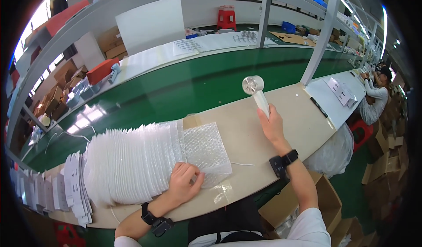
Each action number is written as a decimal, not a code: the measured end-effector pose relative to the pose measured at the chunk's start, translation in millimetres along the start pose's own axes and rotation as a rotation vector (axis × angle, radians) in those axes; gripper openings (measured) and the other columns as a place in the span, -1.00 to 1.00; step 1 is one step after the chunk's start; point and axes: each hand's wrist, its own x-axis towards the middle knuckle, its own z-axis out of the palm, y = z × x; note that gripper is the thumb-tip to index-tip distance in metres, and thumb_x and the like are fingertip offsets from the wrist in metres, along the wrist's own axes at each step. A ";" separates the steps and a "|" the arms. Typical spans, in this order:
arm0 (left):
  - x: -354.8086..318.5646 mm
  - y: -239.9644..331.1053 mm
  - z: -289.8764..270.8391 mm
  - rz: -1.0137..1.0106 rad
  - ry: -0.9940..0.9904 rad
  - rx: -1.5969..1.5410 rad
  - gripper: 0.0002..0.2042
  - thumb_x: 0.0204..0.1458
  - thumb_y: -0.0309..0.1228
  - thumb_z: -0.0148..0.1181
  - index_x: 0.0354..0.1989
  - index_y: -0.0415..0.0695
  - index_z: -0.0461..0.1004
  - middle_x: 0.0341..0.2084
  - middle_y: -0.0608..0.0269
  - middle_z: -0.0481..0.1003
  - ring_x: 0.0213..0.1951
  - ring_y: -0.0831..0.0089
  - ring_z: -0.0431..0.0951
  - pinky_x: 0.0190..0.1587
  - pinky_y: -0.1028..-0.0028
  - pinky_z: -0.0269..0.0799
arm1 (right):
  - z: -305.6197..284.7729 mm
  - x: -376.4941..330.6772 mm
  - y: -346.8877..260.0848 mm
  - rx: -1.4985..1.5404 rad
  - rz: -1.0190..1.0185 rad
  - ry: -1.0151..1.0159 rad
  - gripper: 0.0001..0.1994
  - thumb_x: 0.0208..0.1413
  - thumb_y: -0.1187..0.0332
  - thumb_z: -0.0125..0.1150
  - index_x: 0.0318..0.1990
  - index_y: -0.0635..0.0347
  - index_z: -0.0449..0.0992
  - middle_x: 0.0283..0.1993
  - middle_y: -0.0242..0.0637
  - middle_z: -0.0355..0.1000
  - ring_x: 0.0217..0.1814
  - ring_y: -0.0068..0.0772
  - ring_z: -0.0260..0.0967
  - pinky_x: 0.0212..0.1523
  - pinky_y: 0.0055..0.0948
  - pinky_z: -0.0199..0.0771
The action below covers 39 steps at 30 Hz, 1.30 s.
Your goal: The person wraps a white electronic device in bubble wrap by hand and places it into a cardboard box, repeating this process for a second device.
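My right hand (273,127) is closed round the handle of a small white handheld fan (260,98), raised over the far edge of the table. Its round, silvery head points up and away from me. My left hand (185,182) has its fingers curled at the near edge of a clear bubble wrap bag (206,144) and seems to pinch it; the fingertips are partly hidden. That bag lies flat at the right end of a long fanned row of bubble wrap bags (132,163).
Folded white printed boxes (75,187) stand left of the bags. A green conveyor belt (176,84) runs beyond the table (259,155). A black pen-like stick (319,107) and white sheets (340,93) lie right. Cardboard boxes (323,198) stand below; a co-worker (377,91) sits far right.
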 end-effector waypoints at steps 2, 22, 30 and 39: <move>-4.7 -1.8 -5.5 -0.039 0.020 0.014 -0.86 -0.12 -0.59 0.29 -0.52 -0.18 0.41 -0.56 0.20 0.46 -0.50 0.24 0.42 -0.37 0.37 0.31 | -10.3 -31.0 -33.0 0.191 0.034 -0.104 -0.61 0.21 0.19 0.17 0.00 0.35 0.40 -0.37 -0.27 0.43 -0.32 -0.47 0.40 -0.33 -0.44 0.39; -14.5 22.7 8.0 -0.022 0.100 -0.147 -0.85 -0.09 -0.61 0.32 -0.36 -0.26 0.47 -0.37 0.07 0.49 -0.37 0.23 0.53 -0.32 0.40 0.45 | -75.8 -157.0 -101.3 -0.104 -0.328 -0.492 -0.51 -0.06 0.19 0.42 -0.07 0.37 0.43 -0.37 -0.10 0.46 -0.44 -0.10 0.46 -0.43 -0.31 0.46; -8.2 31.7 -0.2 0.033 -0.038 -0.161 -0.79 -0.10 -0.59 0.32 -0.28 -0.22 0.46 -0.17 0.03 0.48 -0.11 0.13 0.52 -0.09 0.31 0.43 | -64.4 -165.9 -121.0 -0.340 -0.439 -0.387 -0.52 -0.04 0.18 0.40 -0.10 0.40 0.42 -0.49 -0.16 0.40 -0.54 -0.19 0.41 -0.50 -0.33 0.44; -2.5 23.0 -4.2 0.306 -0.223 0.115 -0.55 -0.12 -0.54 0.29 0.02 -0.17 0.40 0.11 0.03 0.41 0.19 0.11 0.37 0.16 0.16 0.28 | -68.7 -157.3 -110.2 -0.133 -0.412 -0.463 -0.53 -0.03 0.19 0.38 -0.11 0.40 0.42 -0.43 -0.15 0.44 -0.50 -0.15 0.46 -0.50 -0.31 0.43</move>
